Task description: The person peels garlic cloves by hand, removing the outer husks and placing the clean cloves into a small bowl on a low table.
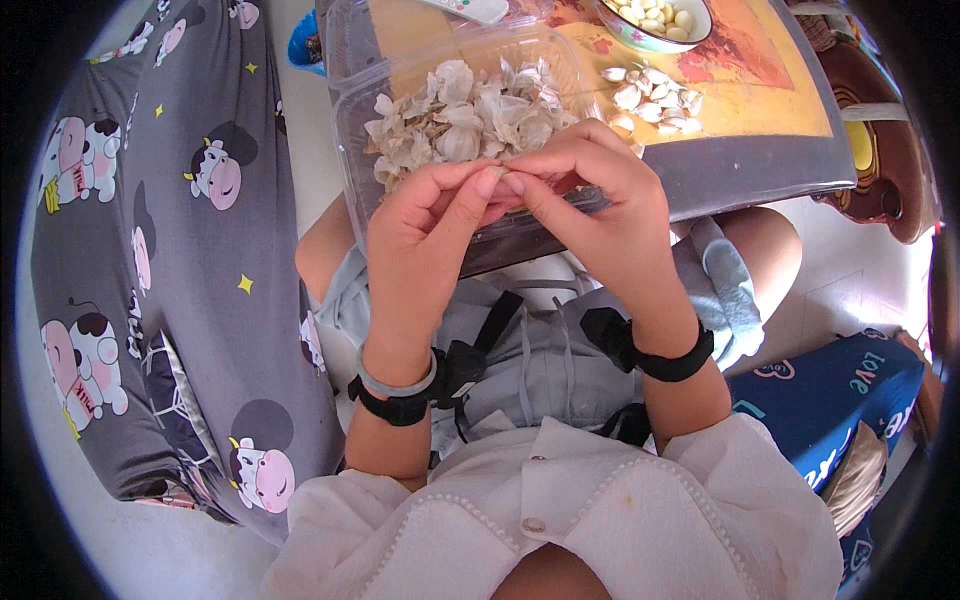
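Note:
My left hand (431, 225) and my right hand (600, 202) meet at the fingertips above the near edge of a clear plastic container (346, 142). A small pale piece, seemingly a garlic clove (501, 172), is pinched between them, mostly hidden by the fingers. Garlic skins (480, 105) are heaped in the container, with what looks like a garlic bulb (458, 142) among them. Unpeeled garlic cloves (651, 97) lie in a loose pile on the table to the right. Behind them, an enamel bowl (651, 43) with a floral outside holds peeled cloves (660, 15).
The table (750, 161) has a yellow and red patterned cover (802, 112). A white remote control (476, 9) lies at the back, partly out of view. A blue bin (302, 45) stands beyond the left edge. Cow-print fabric (217, 300) covers furniture at left; blue fabric (840, 390) lies at right.

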Demonstrator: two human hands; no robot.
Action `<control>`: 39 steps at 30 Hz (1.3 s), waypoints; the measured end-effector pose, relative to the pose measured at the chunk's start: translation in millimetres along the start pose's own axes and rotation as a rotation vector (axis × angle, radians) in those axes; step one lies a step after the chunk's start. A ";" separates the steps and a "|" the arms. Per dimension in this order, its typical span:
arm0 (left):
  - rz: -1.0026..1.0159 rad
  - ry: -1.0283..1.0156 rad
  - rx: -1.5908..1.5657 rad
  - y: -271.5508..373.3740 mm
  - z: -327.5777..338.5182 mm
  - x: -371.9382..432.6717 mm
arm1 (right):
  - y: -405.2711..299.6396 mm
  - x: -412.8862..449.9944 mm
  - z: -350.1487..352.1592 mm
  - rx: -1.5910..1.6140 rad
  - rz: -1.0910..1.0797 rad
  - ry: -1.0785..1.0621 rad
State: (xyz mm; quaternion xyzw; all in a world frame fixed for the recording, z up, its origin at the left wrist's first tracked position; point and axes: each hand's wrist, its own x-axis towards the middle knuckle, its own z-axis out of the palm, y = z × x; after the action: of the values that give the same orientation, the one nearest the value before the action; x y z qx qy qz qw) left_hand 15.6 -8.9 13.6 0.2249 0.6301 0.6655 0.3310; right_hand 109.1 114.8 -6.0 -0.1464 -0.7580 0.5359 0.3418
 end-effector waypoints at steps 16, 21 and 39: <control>-0.016 -0.007 -0.111 -3.6 0.7 -0.4 | 7.9 -4.6 5.5 0.256 0.230 0.005; -0.059 0.001 -0.083 -2.0 1.0 -1.3 | 7.0 -5.1 6.0 0.327 0.282 0.014; -0.091 0.022 -0.172 -1.9 1.2 -0.7 | 10.5 -4.6 4.7 0.257 0.167 0.075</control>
State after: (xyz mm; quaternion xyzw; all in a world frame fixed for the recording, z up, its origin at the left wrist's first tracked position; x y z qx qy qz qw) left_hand 17.3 -8.6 12.0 0.1594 0.5840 0.7037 0.3720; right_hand 107.7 112.7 -18.2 -0.1839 -0.6550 0.6493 0.3398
